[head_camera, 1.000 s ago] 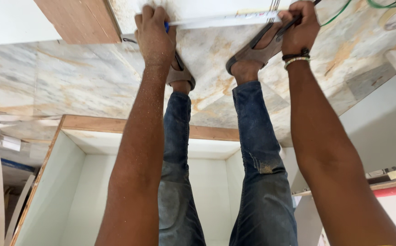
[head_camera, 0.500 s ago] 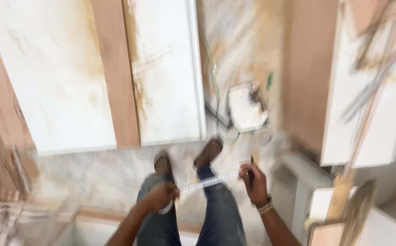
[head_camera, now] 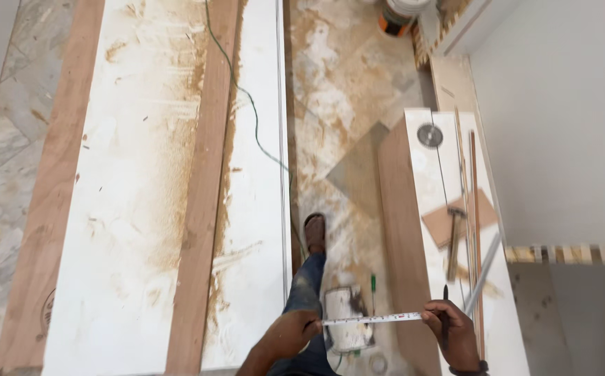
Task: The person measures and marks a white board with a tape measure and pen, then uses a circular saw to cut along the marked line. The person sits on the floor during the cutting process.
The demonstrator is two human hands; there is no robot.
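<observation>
- Two long white boards (head_camera: 118, 209) fill the left half, both dusted with brown sawdust, and a wooden plank (head_camera: 205, 209) runs lengthwise between them.
- One marble floor (head_camera: 347, 104), smeared with dust, shows in the middle strip, with a thin green cable (head_camera: 250, 111) snaking across it.
- One tall white cabinet panel with a wood edge (head_camera: 403, 230) stands to the right, serving as a counter; on it lie one hammer (head_camera: 454, 240), one round saw blade (head_camera: 430, 135), one brown square offcut (head_camera: 459, 217) and a few thin strips.
- One bucket (head_camera: 401, 12) sits at the far top edge of the floor.
- One foot in a sandal (head_camera: 315, 233) and a jeans leg below it, seen from straight above.
- One small paint-spattered tin (head_camera: 347, 327) sits on the floor by the leg, under the tape.
- Left hand (head_camera: 292, 335): its grip is closed around the case end of the tape.
- Right hand (head_camera: 452, 334): its grip is pinched on the free end of the tape, with a dark pencil (head_camera: 446, 310) also held upright in the fingers, right over the cabinet's top.
- One tape measure (head_camera: 372, 319): a narrow pale blade with fine markings, stretched taut and nearly level between both hands, low in view, spanning from above the leg to the cabinet edge.
</observation>
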